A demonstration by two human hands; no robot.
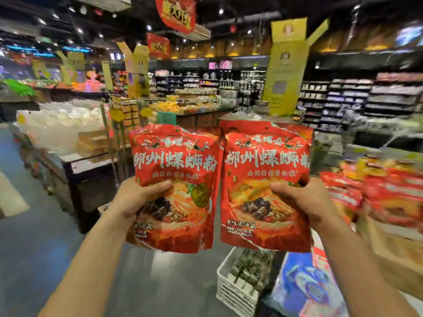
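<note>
While two matching red noodle pouches are held up side by side for comparison, the left packet (176,170) is pinched low on its outer edge by the left hand (135,197), with the thumb laid across the printed front and the fingers hidden behind. The right packet (265,170) is gripped the same way by the right hand (304,200). Both pouches are held upright in mid-air with their faces toward the camera. Their inner edges lie just beside each other; whether they touch cannot be told.

For the step to be done well, it is judged that the pouches should be kept level and flat-on so the print can be read. The small lettering near the bottom should be left uncovered; part of it on the left packet is hidden by the hand. The soft foil should not be squeezed hard, since creasing is seen around both thumbs.

No work surface lies under the hands. A grey floor (34,248) is seen below at the left, and a white crate (231,284) and a blue printed carton (304,289) below the right packet. A display of similar red packets (389,197) is blurred at the right. A dark table (89,170) heaped with pale bags (57,124) is set at the left. Behind, dark shelving (366,99), a yellow pillar banner (283,72) and red hanging signs (176,13) are seen.
</note>
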